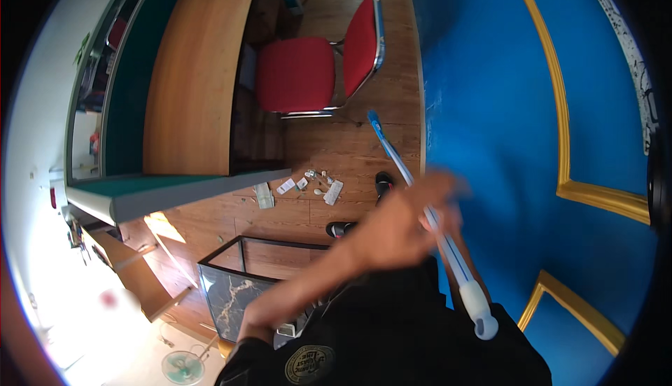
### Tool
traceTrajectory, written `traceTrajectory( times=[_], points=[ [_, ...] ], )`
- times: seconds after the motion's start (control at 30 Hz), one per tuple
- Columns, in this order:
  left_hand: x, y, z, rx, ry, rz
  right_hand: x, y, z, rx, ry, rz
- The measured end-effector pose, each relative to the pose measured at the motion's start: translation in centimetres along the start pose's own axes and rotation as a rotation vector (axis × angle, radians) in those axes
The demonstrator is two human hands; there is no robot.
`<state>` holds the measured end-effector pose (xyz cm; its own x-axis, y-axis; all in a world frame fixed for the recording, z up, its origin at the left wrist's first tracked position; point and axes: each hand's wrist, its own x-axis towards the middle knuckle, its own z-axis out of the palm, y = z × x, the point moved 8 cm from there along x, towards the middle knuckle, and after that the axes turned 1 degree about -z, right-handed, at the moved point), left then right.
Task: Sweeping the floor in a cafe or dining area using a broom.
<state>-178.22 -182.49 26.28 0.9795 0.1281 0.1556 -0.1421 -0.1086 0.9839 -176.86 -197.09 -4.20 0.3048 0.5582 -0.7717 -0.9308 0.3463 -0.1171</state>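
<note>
A long-handled broom (401, 168) with a white and blue stick slants across the view. Its narrow blue head (373, 118) is at the far end, near the floor by the blue wall. The white grip end with a hanging loop (485, 323) lies close to my body. My left hand (396, 228), blurred, is closed around the middle of the stick. Just behind it, my right hand (445, 220) holds the stick too, partly hidden by the left. On the wood floor lies scattered litter (320, 184): paper pieces, small cards and white bits, apart from the broom head.
A red chair (296, 73) with a metal frame stands at a wooden desk (194, 76) with green partitions. A black-framed stand (236, 297) with a marbled panel is at my left. Gold frame moulding (562, 123) runs along the blue wall (472, 97). A fan (182, 367) stands farther left.
</note>
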Motion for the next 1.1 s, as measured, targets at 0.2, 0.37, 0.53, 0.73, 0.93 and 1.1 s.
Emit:
traceTrajectory(
  times=[0.2,0.37,0.53,0.73,0.93,1.1],
  points=[
    [17.1,-23.8,-11.3,1.183,0.324,-0.268,0.1,-5.1,-0.9,-0.685,0.105,0.121],
    [24.3,-32.2,-17.0,1.085,0.35,-0.478,-0.9,-5.7,-5.4,-0.906,0.258,0.042],
    [26.9,-33.5,-16.7,0.969,0.314,-0.547,-0.2,-7.5,-5.8,-1.055,0.421,-0.145],
    [25.2,-31.7,-20.6,0.982,0.33,-0.48,3.3,-9.5,-5.0,-0.937,0.338,-0.08],
    [22.8,-29.4,-26.5,0.952,0.379,-0.398,10.1,-11.9,-4.4,-0.942,0.353,-0.111],
    [20.8,-26.1,-31.2,0.949,0.376,-0.284,21.3,-14.9,-1.2,-0.829,0.232,-0.112]
  ],
)
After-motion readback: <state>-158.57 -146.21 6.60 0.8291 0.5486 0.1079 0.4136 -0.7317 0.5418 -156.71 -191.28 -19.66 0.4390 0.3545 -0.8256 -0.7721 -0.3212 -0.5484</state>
